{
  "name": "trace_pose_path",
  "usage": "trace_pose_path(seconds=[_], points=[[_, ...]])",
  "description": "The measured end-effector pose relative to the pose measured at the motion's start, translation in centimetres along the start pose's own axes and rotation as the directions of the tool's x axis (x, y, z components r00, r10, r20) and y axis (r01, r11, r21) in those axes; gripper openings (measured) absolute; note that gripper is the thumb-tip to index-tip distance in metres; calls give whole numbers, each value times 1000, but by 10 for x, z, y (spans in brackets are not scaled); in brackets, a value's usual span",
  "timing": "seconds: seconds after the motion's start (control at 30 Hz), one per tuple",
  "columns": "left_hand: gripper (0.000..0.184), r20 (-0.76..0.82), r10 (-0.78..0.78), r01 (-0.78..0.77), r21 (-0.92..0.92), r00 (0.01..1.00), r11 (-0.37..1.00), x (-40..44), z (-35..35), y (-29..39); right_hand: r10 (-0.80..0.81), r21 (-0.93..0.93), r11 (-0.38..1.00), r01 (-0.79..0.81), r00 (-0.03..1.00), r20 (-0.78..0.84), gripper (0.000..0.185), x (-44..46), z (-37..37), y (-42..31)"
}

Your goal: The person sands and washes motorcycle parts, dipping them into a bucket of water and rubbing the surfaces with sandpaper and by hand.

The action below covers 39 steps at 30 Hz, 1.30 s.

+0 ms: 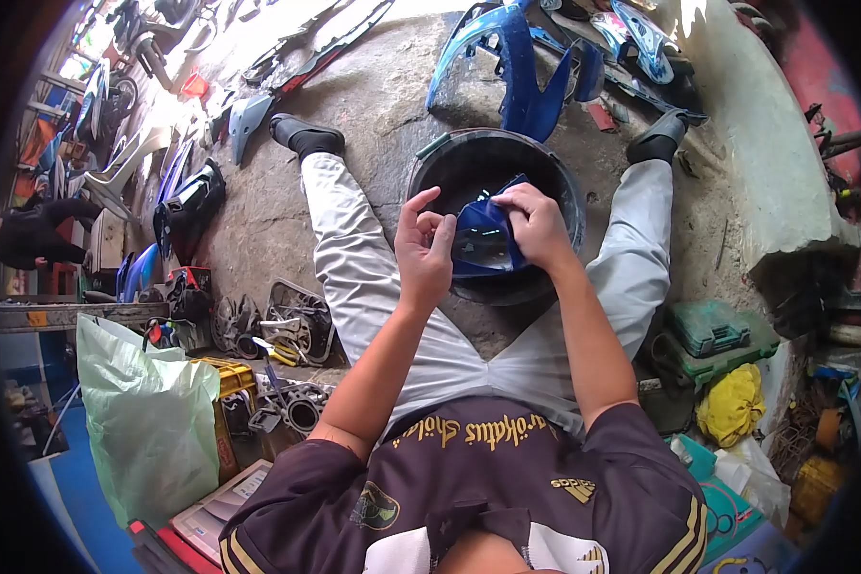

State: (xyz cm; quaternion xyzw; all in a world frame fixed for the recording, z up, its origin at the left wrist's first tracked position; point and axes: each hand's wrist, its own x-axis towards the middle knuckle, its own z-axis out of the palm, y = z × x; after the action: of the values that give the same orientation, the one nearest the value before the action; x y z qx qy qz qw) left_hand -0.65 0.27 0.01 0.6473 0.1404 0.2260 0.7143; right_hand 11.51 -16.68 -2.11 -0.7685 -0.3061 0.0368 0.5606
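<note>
My right hand (538, 228) pinches the upper right edge of a glossy blue plastic panel (483, 215), its fingers closed on it. The panel is tilted above the mouth of a black bucket (566, 182), which stands on the floor between my legs. At the panel's left side is my left hand (423, 251), with fingers bent and spread apart. Its thumb is close to the panel's edge; whether it touches, I cannot tell. The bucket's inside is dark, so what it holds is hard to make out.
Beyond the bucket lies a large blue motorcycle fairing (521, 86). More body panels cover the floor at left. Near my left side are a pale plastic bag (148, 421) and metal engine parts (301, 407). Green toolboxes (713, 335) and a yellow bag (732, 407) are at right.
</note>
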Motion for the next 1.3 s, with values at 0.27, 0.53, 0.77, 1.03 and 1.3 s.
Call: trace_pose_path(seconds=[0.27,0.53,0.77,1.03,1.3], points=[[43,0,22,-22,-5,1000,1000,0,1,2,33,-67,997,-33,999,1,23,0,1,14],[43,1,-5,5,9,1000,1000,-2,1,5,-43,50,998,40,997,61,28,3,-7,-35],[42,7,-16,16,-1,1000,1000,-7,-2,5,-54,92,995,49,997,52,20,-7,-6,-62],[42,14,15,-15,-6,1000,1000,2,0,0,-4,-27,1000,4,1000,-23,26,-4,-4,-26],[42,4,13,-13,-9,1000,1000,-1,0,0,-3,-78,997,3,1000,0,27,-3,-2,3]])
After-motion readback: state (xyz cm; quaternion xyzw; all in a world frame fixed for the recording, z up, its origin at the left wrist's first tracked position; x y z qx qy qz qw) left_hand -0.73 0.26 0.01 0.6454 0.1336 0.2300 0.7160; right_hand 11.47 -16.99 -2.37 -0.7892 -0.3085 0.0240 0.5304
